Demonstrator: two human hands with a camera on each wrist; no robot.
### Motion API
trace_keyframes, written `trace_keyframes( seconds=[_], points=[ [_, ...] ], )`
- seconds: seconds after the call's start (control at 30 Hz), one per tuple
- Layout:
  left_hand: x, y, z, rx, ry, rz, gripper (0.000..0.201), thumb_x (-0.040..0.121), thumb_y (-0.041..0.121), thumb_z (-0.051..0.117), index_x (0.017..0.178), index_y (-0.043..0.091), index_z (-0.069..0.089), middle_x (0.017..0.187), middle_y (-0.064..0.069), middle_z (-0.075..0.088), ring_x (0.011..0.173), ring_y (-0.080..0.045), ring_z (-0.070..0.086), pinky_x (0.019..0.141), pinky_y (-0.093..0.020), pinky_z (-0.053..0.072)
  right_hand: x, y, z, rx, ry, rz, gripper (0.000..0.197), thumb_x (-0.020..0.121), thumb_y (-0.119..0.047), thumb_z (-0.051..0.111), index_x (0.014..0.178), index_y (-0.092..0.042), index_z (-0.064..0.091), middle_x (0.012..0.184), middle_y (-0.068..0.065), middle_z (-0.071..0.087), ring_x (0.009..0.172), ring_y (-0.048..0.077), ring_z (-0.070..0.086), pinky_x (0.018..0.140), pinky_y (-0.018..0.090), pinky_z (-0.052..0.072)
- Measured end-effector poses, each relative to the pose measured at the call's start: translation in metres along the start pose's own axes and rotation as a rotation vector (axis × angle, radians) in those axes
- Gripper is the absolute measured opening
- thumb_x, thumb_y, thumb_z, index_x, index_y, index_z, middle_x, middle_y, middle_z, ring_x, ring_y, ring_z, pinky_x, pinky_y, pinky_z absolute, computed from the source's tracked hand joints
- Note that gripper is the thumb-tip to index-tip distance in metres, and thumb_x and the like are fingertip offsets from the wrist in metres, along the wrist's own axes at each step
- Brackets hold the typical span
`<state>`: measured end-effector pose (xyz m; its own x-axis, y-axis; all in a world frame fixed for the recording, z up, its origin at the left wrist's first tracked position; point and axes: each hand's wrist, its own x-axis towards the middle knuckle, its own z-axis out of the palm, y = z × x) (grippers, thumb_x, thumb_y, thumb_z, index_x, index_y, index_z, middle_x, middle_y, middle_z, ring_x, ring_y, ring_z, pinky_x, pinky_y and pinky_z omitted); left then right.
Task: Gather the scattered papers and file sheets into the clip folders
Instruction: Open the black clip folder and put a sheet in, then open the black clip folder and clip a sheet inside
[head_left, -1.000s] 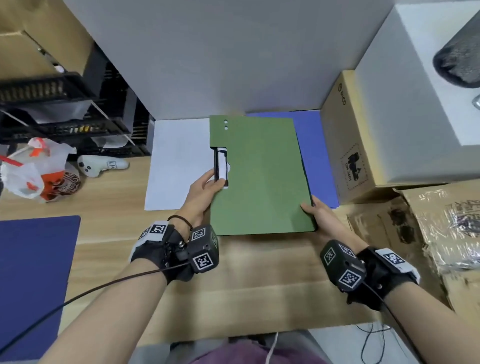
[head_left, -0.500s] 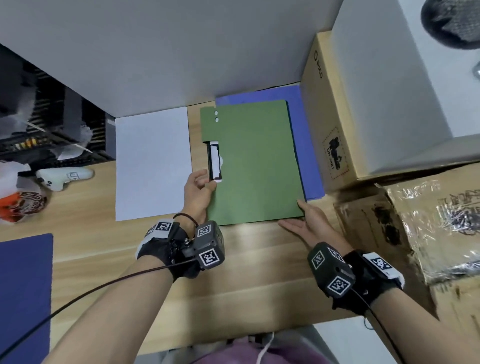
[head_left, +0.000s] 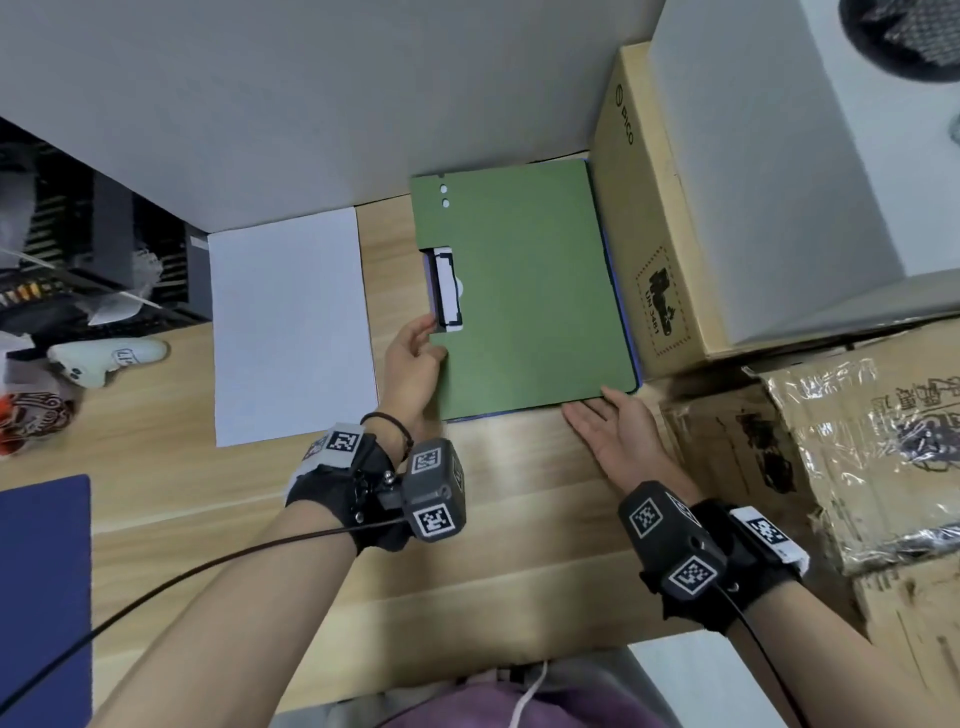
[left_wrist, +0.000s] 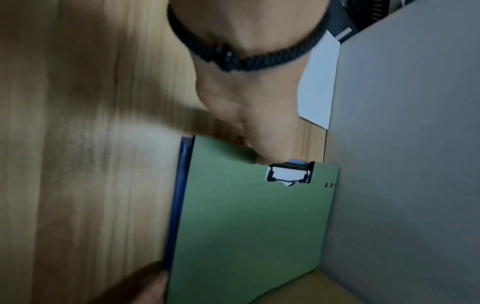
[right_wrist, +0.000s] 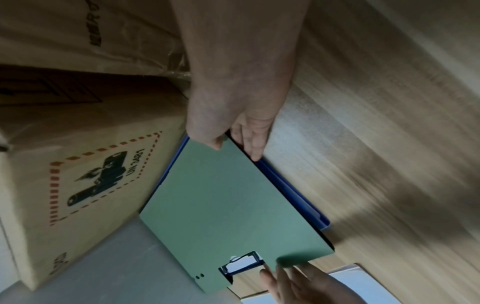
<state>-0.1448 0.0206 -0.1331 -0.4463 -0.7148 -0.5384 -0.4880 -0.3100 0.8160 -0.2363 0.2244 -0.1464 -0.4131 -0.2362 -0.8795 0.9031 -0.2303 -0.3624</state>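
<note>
A green clip folder lies flat on the wooden desk, stacked on a blue folder whose edges peek out at its right and near sides. The black clip holds white paper at the folder's left edge. My left hand touches that left edge just below the clip, fingers fairly straight. With its fingers straight, my right hand lies along the near edge, thumb at the near right corner. The right wrist view shows this thumb on the green cover. A loose white sheet lies to the left.
A cardboard box borders the folders on the right, and a grey partition stands behind them. Taped cartons crowd the right side. A white controller and a dark blue folder sit at the left.
The green folder has slid right and back onto the blue folder, now covering nearly all of it. My right hand has dropped from the folder's corner to lie flat along the near edge.
</note>
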Motion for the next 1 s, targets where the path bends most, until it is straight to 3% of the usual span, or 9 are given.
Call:
trace_keyframes(
  seconds=[0.1, 0.2, 0.27, 0.37, 0.63, 0.73, 0.8, 0.9, 1.0],
  points=[
    [-0.005, -0.006, 0.003, 0.097, -0.019, 0.036, 0.053, 0.085, -0.008, 0.049, 0.132, 0.014, 0.051, 0.133, -0.004, 0.057, 0.119, -0.016, 0.055, 0.107, -0.034, 0.042, -0.002, 0.005, -0.003, -0.024, -0.027, 0.016, 0.022, 0.103, -0.009, 0.036, 0.106, 0.004, 0.054, 0.134, 0.029, 0.049, 0.096, 0.032, 0.062, 0.079, 0.037, 0.059],
    [-0.006, -0.014, 0.004, 0.154, -0.03, 0.028, 0.058, 0.083, -0.004, 0.052, 0.136, 0.019, 0.047, 0.137, -0.005, 0.053, 0.124, -0.021, 0.051, 0.108, -0.041, 0.041, -0.006, 0.008, -0.003, -0.152, -0.072, 0.072, 0.031, 0.103, -0.007, 0.031, 0.123, 0.013, 0.044, 0.123, 0.033, 0.056, 0.095, 0.035, 0.065, 0.075, 0.036, 0.06],
    [-0.009, -0.011, 0.006, 0.146, -0.043, 0.017, 0.056, 0.087, -0.002, 0.05, 0.138, 0.02, 0.045, 0.141, -0.003, 0.05, 0.128, -0.019, 0.047, 0.111, -0.04, 0.037, -0.006, 0.007, -0.002, -0.246, -0.08, 0.071, 0.034, 0.103, -0.005, 0.029, 0.128, 0.015, 0.04, 0.119, 0.032, 0.058, 0.091, 0.034, 0.066, 0.073, 0.035, 0.06],
    [-0.012, -0.007, 0.007, 0.179, -0.108, 0.022, 0.054, 0.093, 0.002, 0.046, 0.143, 0.019, 0.04, 0.151, 0.001, 0.038, 0.139, -0.015, 0.035, 0.117, -0.036, 0.027, -0.005, 0.004, 0.001, -0.35, -0.069, 0.034, 0.025, 0.102, -0.006, 0.032, 0.117, 0.008, 0.047, 0.121, 0.03, 0.059, 0.089, 0.032, 0.067, 0.074, 0.035, 0.06],
    [-0.021, 0.004, -0.005, 0.223, -0.307, 0.025, 0.053, 0.099, 0.012, 0.043, 0.15, 0.021, 0.031, 0.162, 0.005, 0.005, 0.148, -0.011, 0.01, 0.117, -0.027, 0.013, -0.02, 0.016, 0.003, -0.43, -0.186, 0.031, 0.026, 0.103, -0.016, 0.039, 0.126, -0.003, 0.044, 0.118, 0.023, 0.064, 0.101, 0.036, 0.067, 0.089, 0.044, 0.054],
    [-0.031, 0.005, -0.022, 0.168, -0.369, 0.03, 0.05, 0.099, 0.012, 0.043, 0.148, 0.021, 0.036, 0.159, 0.005, 0.019, 0.145, -0.009, 0.019, 0.116, -0.025, 0.016, -0.027, 0.028, 0.013, -0.515, -0.227, 0.035, 0.023, 0.103, -0.02, 0.04, 0.122, -0.008, 0.046, 0.116, 0.018, 0.067, 0.103, 0.035, 0.067, 0.089, 0.044, 0.054],
    [-0.037, 0.0, -0.042, 0.137, -0.391, 0.012, 0.042, 0.098, 0.01, 0.046, 0.14, 0.014, 0.047, 0.148, 0.001, 0.043, 0.136, -0.013, 0.04, 0.112, -0.025, 0.032, -0.033, 0.041, 0.022, -0.601, -0.238, 0.029, 0.02, 0.102, -0.021, 0.041, 0.117, -0.011, 0.05, 0.112, 0.013, 0.069, 0.098, 0.033, 0.068, 0.086, 0.041, 0.055],
    [-0.045, -0.017, -0.086, 0.008, -0.362, -0.097, 0.026, 0.096, 0.015, 0.054, 0.122, 0.014, 0.058, 0.125, -0.008, 0.063, 0.103, -0.022, 0.064, 0.086, -0.023, 0.053, -0.041, 0.066, 0.041, -0.714, -0.231, 0.025, 0.014, 0.101, -0.021, 0.042, 0.104, -0.016, 0.055, 0.102, 0.009, 0.071, 0.087, 0.028, 0.068, 0.081, 0.038, 0.055],
    [-0.049, -0.045, -0.148, -0.054, -0.275, -0.159, 0.025, 0.096, 0.016, 0.055, 0.121, 0.015, 0.058, 0.121, -0.014, 0.065, 0.092, -0.025, 0.067, 0.092, -0.039, 0.052, -0.055, 0.098, 0.066, -0.758, -0.322, 0.097, 0.008, 0.09, -0.021, 0.052, 0.083, -0.023, 0.048, 0.076, 0.001, 0.055, 0.055, 0.014, 0.047, 0.056, 0.024, 0.042]
  ],
)
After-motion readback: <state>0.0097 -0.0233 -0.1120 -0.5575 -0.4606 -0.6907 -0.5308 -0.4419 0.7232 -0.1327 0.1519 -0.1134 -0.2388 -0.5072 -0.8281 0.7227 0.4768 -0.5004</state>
